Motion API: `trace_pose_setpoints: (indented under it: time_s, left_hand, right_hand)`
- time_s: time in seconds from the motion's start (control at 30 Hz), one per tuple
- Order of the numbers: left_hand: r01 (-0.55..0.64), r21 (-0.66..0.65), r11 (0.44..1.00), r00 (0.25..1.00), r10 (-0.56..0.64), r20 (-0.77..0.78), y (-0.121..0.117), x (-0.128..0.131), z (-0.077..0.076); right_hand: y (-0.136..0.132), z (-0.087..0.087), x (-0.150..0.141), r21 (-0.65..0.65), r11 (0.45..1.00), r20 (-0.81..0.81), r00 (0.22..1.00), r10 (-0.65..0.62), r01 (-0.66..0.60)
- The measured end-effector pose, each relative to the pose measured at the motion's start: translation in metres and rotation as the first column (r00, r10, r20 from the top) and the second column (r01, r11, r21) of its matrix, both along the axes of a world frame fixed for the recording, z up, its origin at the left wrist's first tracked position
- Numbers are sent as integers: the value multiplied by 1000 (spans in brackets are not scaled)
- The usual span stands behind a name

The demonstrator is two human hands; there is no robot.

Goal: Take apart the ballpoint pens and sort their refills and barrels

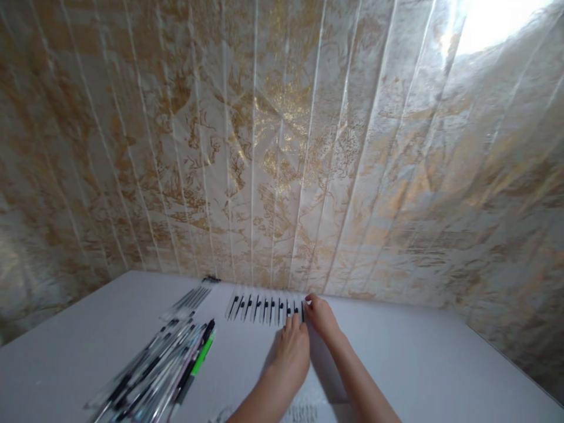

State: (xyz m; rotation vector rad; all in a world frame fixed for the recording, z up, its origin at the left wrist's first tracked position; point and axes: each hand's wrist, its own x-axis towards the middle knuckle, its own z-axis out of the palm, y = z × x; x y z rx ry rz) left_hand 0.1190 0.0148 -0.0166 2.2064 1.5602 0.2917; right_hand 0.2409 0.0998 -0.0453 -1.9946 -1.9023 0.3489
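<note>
A neat row of slim clear pieces with black cores and small black blocks, perhaps pen parts (265, 310), lies near the far edge of the white table (396, 358). My left hand (291, 346) rests at the near ends of the row's right side, fingers stretched forward over the last pieces. My right hand (321, 316) is closed in a pinch by the far end of the rightmost slim black piece (303, 311). What lies between its fingertips is too small to make out.
A long heap of pens (154, 370) lies at the left front, with a bright green pen (202, 352) along its right side. Several slim clear sticks (189, 301) lie behind it. A shiny gold-patterned sheet (273, 147) rises behind the table. Printed marks (304, 413) show at the near edge.
</note>
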Motion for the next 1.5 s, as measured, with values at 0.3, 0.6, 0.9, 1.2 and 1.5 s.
trace_pose_setpoints:
  time_s: [0.3, 0.6, 0.9, 1.2, 1.5]
  left_hand:
    - [10, 61, 998, 1000, -10, -3, 2, -1, -4]
    - [-41, 118, 992, 999, 40, 8, 16, -15, 4]
    - [-152, 157, 976, 988, 155, -3, 42, -50, 6]
    - [-196, 192, 962, 980, 200, -3, 44, -61, 17]
    - [-565, 215, 797, 799, 593, -100, 91, -212, 30]
  right_hand:
    - [2, -5, 9, 63, 997, -38, 998, 50, -48]
    - [-20, -13, 10, 92, 990, -46, 992, 113, -109]
    - [-18, -16, 8, 168, 981, -191, 973, 130, -98]
    - [-18, -18, 8, 179, 981, -358, 924, 134, -73]
    - [-34, -16, 64, 66, 996, -542, 836, 86, -60]
